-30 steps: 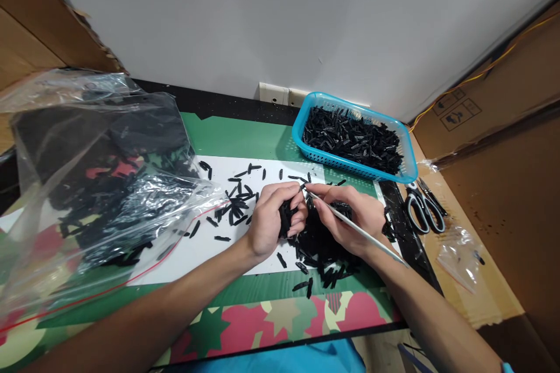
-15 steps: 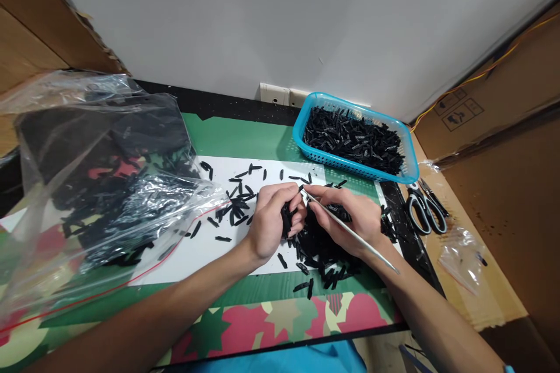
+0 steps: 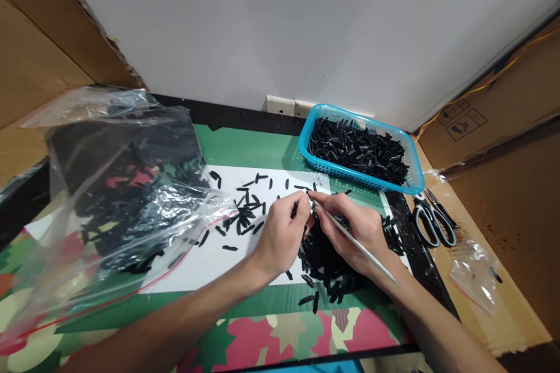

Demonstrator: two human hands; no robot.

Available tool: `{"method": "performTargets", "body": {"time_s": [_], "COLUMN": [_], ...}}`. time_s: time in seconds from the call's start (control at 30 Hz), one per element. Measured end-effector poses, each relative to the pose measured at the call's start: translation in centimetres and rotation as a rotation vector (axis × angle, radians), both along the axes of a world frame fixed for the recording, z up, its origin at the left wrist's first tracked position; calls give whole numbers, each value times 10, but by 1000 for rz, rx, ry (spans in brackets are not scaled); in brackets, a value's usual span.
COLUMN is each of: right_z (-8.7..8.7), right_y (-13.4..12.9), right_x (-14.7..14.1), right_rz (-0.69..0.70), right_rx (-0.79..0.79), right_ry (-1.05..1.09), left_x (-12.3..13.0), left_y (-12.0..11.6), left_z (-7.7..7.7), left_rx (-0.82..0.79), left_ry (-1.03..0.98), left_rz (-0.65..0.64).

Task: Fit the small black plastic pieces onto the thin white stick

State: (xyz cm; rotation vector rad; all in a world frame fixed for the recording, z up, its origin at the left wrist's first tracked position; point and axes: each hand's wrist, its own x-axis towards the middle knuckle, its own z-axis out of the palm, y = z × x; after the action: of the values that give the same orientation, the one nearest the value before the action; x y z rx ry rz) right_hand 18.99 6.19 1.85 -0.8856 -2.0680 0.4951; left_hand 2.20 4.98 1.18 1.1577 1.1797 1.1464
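My left hand (image 3: 284, 233) is closed around small black strip-like pieces, mostly hidden by the fingers. Pinched like a pen in my right hand (image 3: 352, 227) is a thin pale stick-like tool (image 3: 365, 246), its tip meeting a piece at my left fingertips. What the tip does there is too small to tell. Below my right hand lies a dark heap of black pieces (image 3: 326, 262). More loose black pieces (image 3: 245, 218) are scattered over the white paper (image 3: 196, 271) left of my hands.
A blue basket (image 3: 363, 182) full of black pieces stands at the back right. Scissors (image 3: 433, 224) and a small clear bag (image 3: 475, 274) lie on cardboard at the right. A large clear zip bag (image 3: 144, 215) with black pieces covers the left. The wall (image 3: 227, 29) rises behind.
The view has shifted, so the scene sits slightly lower and to the right. My left hand has turned, hiding more of the pieces it holds; the tool stays at its fingertips.
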Motion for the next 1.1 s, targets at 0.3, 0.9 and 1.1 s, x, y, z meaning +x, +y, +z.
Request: {"method": "performTargets", "body": {"time_s": [0.3, 0.9, 1.1], "right_z": [-19, -12, -12], "right_y": [-3, 24, 22], "right_x": [-13, -3, -2], "right_rz": [-56, -270, -166], "right_rx": [356, 304, 258], "right_ry": [-178, -34, 145], "left_x": [-5, -5, -3], "left_y": [2, 13, 13], "left_z": [-1, 2, 1], "left_rx": [-28, -169, -148], "left_ry": [15, -248, -286], "left_rz": [-8, -46, 19]}}
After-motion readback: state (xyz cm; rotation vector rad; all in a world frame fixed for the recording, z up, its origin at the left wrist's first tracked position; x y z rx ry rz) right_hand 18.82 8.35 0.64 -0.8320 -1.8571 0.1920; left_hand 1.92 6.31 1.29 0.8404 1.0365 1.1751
